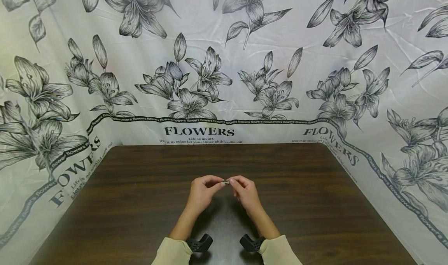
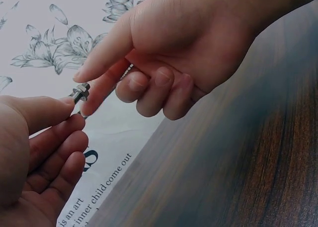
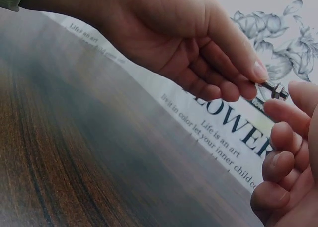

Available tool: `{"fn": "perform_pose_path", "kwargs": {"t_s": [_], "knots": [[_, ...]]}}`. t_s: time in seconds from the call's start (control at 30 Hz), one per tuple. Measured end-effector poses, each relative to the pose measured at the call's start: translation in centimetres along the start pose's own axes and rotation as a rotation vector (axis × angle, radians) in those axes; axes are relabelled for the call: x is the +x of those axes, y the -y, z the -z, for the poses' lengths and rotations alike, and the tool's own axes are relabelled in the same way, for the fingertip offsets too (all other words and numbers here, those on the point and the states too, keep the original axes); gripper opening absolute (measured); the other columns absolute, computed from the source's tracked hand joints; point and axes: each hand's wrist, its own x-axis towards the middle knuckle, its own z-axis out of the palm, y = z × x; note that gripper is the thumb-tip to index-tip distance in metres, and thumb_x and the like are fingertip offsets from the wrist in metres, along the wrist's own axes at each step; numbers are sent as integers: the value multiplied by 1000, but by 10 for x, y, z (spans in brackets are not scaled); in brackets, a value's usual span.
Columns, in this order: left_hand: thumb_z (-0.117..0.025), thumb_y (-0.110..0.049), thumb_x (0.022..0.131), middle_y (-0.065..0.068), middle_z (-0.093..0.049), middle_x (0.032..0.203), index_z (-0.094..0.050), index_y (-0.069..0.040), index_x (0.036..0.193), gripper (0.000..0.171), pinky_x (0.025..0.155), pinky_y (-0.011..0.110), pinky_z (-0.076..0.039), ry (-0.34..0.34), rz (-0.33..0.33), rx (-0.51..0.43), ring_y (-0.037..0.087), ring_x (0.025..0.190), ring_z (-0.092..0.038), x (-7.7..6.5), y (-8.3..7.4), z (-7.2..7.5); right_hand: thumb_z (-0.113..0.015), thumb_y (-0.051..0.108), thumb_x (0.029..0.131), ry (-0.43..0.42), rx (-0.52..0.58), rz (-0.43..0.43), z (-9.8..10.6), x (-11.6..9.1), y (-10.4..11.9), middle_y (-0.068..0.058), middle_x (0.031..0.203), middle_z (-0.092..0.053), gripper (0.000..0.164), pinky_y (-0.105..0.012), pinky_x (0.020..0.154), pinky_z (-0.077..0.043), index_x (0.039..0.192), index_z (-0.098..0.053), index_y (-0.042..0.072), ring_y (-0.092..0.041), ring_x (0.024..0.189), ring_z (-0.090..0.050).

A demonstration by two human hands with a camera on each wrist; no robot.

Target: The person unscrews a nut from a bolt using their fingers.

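Over the middle of the table, both hands meet at a small metal bolt. My left hand pinches its shaft between thumb and index finger, the thumb lying along the top. A nut sits on the bolt, beyond the left fingertips. My right hand has thumb and index finger on either side of the nut at the bolt's outer end, and its other fingers are curled in toward the palm. The bolt's inner end is hidden by the left fingertips.
Beneath the hands is a dark wood-grain table. A white cloth with black flower prints and lettering hangs behind the table and along both its sides. Black bands with camera mounts sit on both wrists by the pale sleeves.
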Motion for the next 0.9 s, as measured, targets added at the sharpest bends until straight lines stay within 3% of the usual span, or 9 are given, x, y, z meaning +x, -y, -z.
{"fn": "perform_pose_path", "kwargs": {"t_s": [0.27,0.57,0.9], "knots": [[-80,-9,80,-8,-71,79,-77,-14,84,7,67,30,-54,-2,-17,17,12,73,-66,-1,1,0,-56,8,99,-6,-12,-47,-2,0,0,-3,56,-47,23,-20,45,-33,89,-62,-11,-7,46,-40],[-79,-11,81,-9,-70,79,-76,-10,86,5,68,32,-54,3,-21,35,11,72,-66,0,2,0,-58,7,97,3,-15,-6,-2,-1,-2,-2,56,-47,21,-20,46,-34,85,-62,-9,-7,48,-41],[-79,-9,81,-7,-70,78,-76,-15,83,7,67,32,-54,0,-38,36,12,71,-65,0,2,2,-60,3,95,7,-6,45,-3,0,-3,-4,60,-49,17,-20,46,-36,100,-66,-12,-9,50,-44]]}}
